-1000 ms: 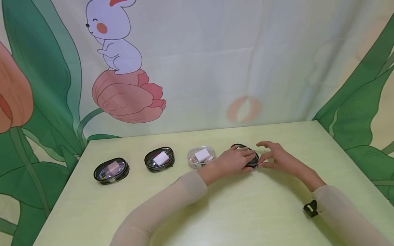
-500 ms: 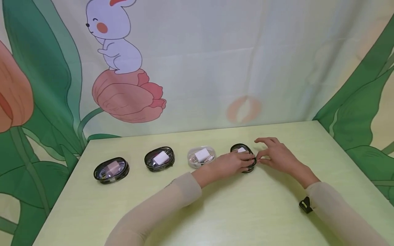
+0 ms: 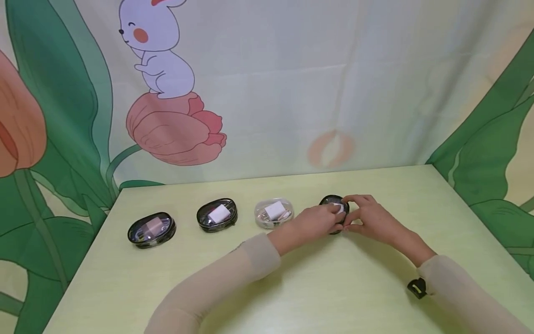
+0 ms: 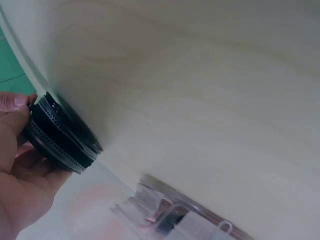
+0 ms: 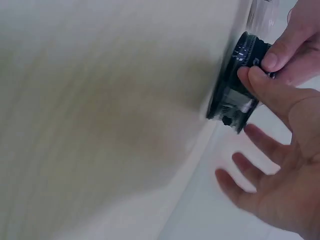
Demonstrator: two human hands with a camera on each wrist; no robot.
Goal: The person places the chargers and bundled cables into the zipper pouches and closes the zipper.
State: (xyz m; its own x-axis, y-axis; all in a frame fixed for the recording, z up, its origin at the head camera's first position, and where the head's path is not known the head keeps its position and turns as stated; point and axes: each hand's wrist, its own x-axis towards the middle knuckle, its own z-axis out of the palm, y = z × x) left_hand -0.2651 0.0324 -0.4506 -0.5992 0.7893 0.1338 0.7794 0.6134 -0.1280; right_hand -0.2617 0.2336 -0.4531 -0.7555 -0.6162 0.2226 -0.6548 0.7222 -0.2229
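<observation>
A clear oval zip pouch with black trim (image 3: 328,199) lies on the table at the right end of a row, a white block inside it. My left hand (image 3: 310,225) grips it from the left, fingers over its top and thumb at the near side. At its right end is my right hand (image 3: 375,220), with index finger and thumb at the edge. The right wrist view shows that thumb and index fingertip pinched together against the pouch's zipped side (image 5: 235,82), other fingers spread. In the left wrist view the zipper band (image 4: 62,135) faces the camera.
Two similar black-trimmed pouches (image 3: 217,215) (image 3: 151,230) and a clear, pale-trimmed pouch (image 3: 274,213) stand to the left, each with small items inside. The pale one is close to my left forearm. A printed cloth (image 3: 267,93) hangs behind the table (image 3: 333,287).
The pouch has turned between my hands, shifting left and then back right. My right index finger has come over its right edge, and my left fingers have shifted on its top.
</observation>
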